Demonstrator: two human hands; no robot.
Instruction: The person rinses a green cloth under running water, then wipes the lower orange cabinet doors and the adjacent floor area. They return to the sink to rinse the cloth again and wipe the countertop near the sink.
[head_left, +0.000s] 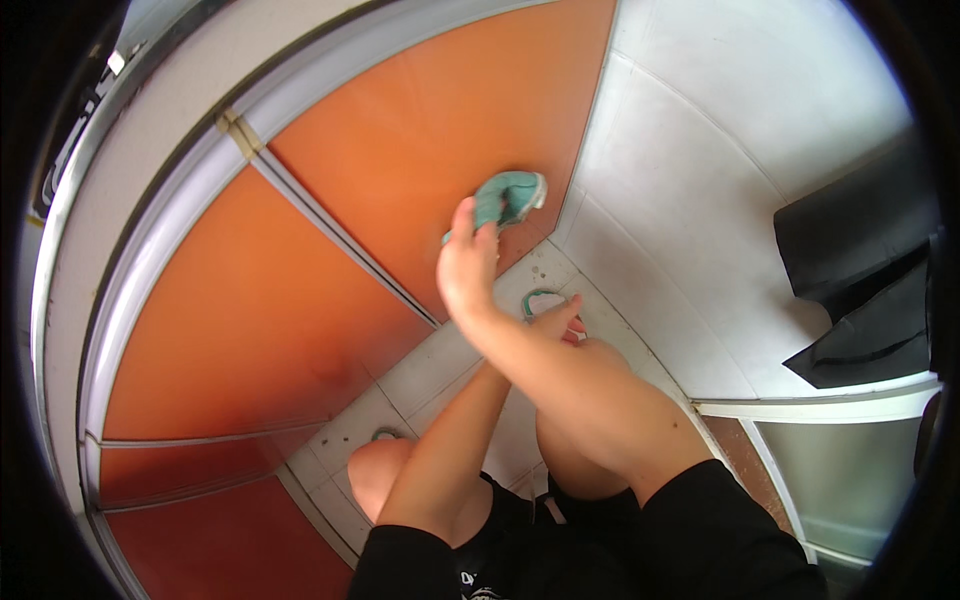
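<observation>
My right hand (466, 270) grips a folded teal cloth (501, 201) against the orange panel (450, 112) of a cabinet front. The cloth bunches into a loop, and its pale edge turns outward near the panel's right side. Below, my left hand (556, 322) reaches across to my right knee, passing beneath my right forearm. Its fingers are apart with nothing seen in them, though the forearm covers part of the wrist.
A metal strip (337, 232) divides this panel from a second orange panel (247, 322). White tiled wall (675, 187) rises at right, with black sheeting (855, 247) hanging on it. Pale floor tiles (427, 375) lie under my shoes (541, 301). A frosted glass panel (840, 480) stands at lower right.
</observation>
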